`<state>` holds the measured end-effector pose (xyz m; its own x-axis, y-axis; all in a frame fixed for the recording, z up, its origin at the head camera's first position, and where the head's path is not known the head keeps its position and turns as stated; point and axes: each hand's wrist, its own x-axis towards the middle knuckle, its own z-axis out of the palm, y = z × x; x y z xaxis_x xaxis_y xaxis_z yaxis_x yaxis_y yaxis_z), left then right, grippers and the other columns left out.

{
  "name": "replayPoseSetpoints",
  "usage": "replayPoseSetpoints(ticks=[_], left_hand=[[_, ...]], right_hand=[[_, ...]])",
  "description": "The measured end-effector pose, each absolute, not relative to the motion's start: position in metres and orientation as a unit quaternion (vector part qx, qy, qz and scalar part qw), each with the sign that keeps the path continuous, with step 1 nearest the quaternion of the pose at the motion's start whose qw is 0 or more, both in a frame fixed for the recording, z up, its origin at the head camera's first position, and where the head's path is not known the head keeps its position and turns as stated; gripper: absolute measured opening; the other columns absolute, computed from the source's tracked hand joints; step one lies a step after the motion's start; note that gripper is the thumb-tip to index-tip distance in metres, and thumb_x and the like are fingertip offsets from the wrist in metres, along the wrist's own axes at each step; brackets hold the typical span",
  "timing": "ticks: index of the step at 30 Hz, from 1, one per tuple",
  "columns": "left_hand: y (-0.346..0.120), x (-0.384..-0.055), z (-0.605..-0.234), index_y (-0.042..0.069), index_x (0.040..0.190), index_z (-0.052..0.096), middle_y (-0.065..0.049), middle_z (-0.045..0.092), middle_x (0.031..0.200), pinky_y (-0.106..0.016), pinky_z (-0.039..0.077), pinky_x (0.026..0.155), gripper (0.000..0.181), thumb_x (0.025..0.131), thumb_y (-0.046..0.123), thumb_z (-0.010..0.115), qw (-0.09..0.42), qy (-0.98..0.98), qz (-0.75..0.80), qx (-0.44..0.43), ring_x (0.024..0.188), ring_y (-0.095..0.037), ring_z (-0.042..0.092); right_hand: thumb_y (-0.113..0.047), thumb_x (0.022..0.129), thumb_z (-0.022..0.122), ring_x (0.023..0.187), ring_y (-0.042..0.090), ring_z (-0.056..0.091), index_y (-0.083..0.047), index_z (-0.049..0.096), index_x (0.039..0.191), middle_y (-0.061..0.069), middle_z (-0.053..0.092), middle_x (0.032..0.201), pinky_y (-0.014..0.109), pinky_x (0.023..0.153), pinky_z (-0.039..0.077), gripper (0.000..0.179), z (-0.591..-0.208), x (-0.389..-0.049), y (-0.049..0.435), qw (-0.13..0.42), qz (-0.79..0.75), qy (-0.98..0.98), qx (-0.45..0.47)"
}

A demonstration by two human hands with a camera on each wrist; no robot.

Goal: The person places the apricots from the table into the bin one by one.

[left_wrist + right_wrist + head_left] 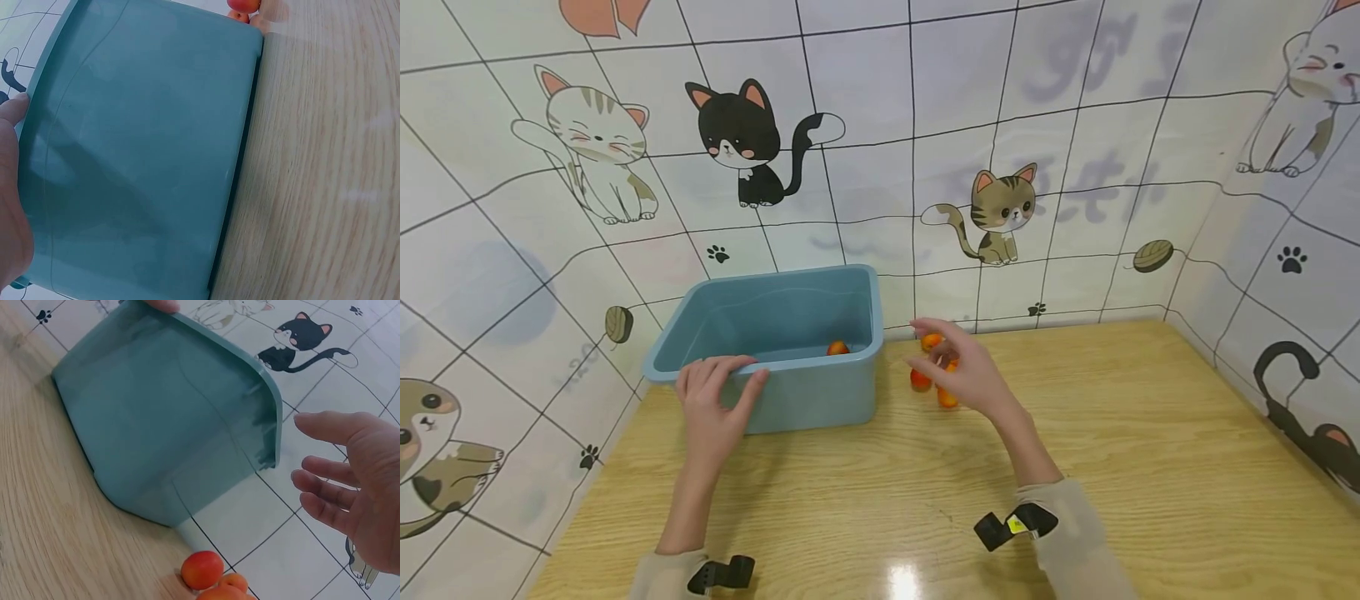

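A blue plastic bin (808, 398) stands on the table against the back wall. My left hand (709, 408) holds its front rim near the left corner, fingers over the edge and thumb at the outer side. Inside the bin, one red-orange fruit (838, 348) shows near the right end. Right of the bin, several small round fruits, including a red one (920, 380) and an orange one (948, 398), lie together on the table. Above them hovers my right hand (967, 372), thumb and fingers apart. Nothing is between them in the right wrist view, where a red fruit (202, 570) lies below.
The wooden table (1112, 433) extends to the right and toward the front. White sheeting (880, 192) with a grid and cartoon cats covers the back and both sides. Each wrist wears a small black camera, one of them on the right sleeve (1078, 529).
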<state>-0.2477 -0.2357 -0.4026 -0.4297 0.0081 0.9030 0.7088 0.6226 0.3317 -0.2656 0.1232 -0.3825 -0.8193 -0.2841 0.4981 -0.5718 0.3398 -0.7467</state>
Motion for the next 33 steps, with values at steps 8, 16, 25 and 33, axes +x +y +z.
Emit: replayPoseSetpoints(ticks=[8, 16, 25, 33], left_hand=[[-0.235, -0.248, -0.402, 0.007, 0.099, 0.076, -0.008, 0.069, 0.094, -0.05, 0.023, 0.1, 0.021, 0.087, 0.023, 0.079, 0.477, -0.764, -0.365, -0.234, 0.09, -0.031, 0.055], [-0.234, -0.248, -0.401, 0.006, 0.099, 0.076, -0.009, 0.069, 0.093, -0.049, 0.023, 0.099, 0.022, 0.088, 0.025, 0.078, 0.479, -0.763, -0.365, -0.236, 0.091, -0.031, 0.055], [-0.235, -0.247, -0.4, 0.007, 0.099, 0.076, -0.008, 0.069, 0.094, -0.05, 0.023, 0.1, 0.02, 0.085, 0.021, 0.08, 0.475, -0.766, -0.365, -0.233, 0.091, -0.031, 0.055], [-0.236, -0.245, -0.401, 0.007, 0.099, 0.075, -0.008, 0.068, 0.094, -0.049, 0.023, 0.1, 0.019, 0.084, 0.018, 0.08, 0.473, -0.769, -0.365, -0.229, 0.091, -0.03, 0.054]], right_hand=[[-0.024, 0.092, 0.077, 0.091, 0.024, 0.063, -0.018, 0.06, 0.137, 0.004, 0.064, 0.127, 0.046, 0.082, 0.052, 0.049, -0.388, -0.27, 0.144, 0.107, 0.506, -0.821, 0.244], [-0.027, 0.092, 0.076, 0.097, 0.022, 0.064, -0.021, 0.06, 0.138, 0.001, 0.064, 0.131, 0.046, 0.089, 0.049, 0.049, -0.397, -0.275, 0.163, 0.085, 0.493, -0.836, 0.226], [-0.015, 0.093, 0.074, 0.098, 0.033, 0.064, -0.007, 0.06, 0.138, 0.017, 0.064, 0.128, 0.049, 0.086, 0.05, 0.047, -0.411, -0.279, 0.171, 0.065, 0.498, -0.834, 0.228], [-0.008, 0.093, 0.073, 0.097, 0.036, 0.061, -0.002, 0.061, 0.134, 0.024, 0.061, 0.126, 0.044, 0.082, 0.051, 0.044, -0.424, -0.279, 0.176, 0.037, 0.513, -0.832, 0.211]])
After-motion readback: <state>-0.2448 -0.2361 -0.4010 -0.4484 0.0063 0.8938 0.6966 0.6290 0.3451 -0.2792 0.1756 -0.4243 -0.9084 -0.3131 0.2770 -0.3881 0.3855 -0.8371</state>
